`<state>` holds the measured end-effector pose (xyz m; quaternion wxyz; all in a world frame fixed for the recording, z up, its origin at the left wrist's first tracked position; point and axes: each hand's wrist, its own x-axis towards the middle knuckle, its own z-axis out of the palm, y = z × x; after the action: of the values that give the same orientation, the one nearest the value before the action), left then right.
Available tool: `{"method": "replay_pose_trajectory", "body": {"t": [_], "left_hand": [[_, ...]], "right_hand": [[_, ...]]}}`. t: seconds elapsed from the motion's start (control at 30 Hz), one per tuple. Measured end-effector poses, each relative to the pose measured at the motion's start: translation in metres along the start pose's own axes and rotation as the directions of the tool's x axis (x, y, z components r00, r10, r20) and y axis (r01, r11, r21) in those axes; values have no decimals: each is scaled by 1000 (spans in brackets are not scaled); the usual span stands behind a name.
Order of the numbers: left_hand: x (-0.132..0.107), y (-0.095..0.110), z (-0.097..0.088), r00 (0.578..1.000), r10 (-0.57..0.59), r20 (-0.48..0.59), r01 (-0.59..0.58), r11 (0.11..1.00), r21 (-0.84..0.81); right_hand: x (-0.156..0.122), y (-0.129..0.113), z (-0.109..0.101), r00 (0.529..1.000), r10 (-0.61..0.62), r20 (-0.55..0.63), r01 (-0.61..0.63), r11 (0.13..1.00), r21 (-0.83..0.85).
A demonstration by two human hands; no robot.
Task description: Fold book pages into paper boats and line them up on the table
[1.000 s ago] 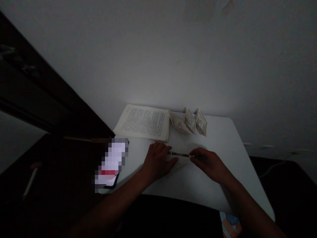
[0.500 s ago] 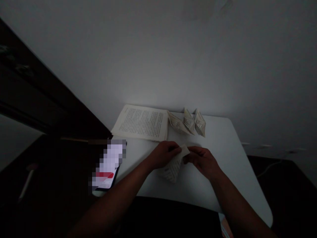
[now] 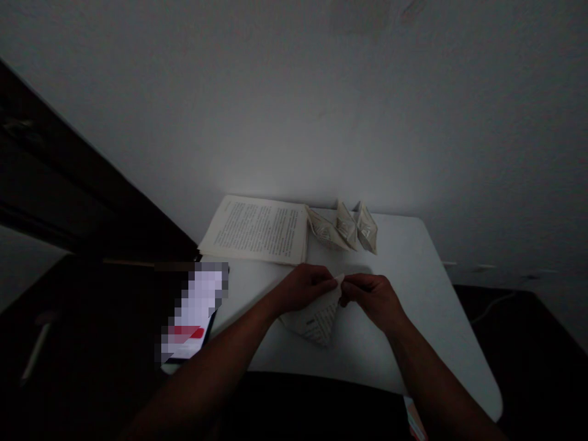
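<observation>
A folded sheet of printed paper [image 3: 316,320] is held up between my hands over the white table. My left hand [image 3: 307,286] is closed on its upper edge, thumb on the near side. At the paper's top right corner, the fingers of my right hand [image 3: 370,297] pinch the edge. Just beyond my hands stand three folded paper boats [image 3: 346,225] made of printed pages. An open book [image 3: 260,229] lies to their left.
A phone [image 3: 195,312] with a lit, blurred screen lies at the left edge of the white table [image 3: 441,343]. The wall [image 3: 285,110] rises right behind the table. A pale cable [image 3: 493,304] runs at the far right.
The paper has been tilted and its body now shows wider toward the left, while the pale flap at its top has narrowed to a point. Both hands keep their grip. The view has shifted slightly.
</observation>
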<state>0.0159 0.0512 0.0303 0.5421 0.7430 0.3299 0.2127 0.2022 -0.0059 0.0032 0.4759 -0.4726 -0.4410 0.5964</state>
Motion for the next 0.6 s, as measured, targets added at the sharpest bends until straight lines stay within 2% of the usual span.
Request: {"method": "replay_pose_trajectory", "body": {"t": [0.23,0.6], "left_hand": [[-4,-5,6,1000,-14,-8,14,998,-63],[-4,-6,9,998,-60,-12,59,996,-63]], "right_hand": [[-2,-8,8,998,-12,-66,3,992,-126],[-4,-11,11,986,-17,-165,-16,980,-197]]}}
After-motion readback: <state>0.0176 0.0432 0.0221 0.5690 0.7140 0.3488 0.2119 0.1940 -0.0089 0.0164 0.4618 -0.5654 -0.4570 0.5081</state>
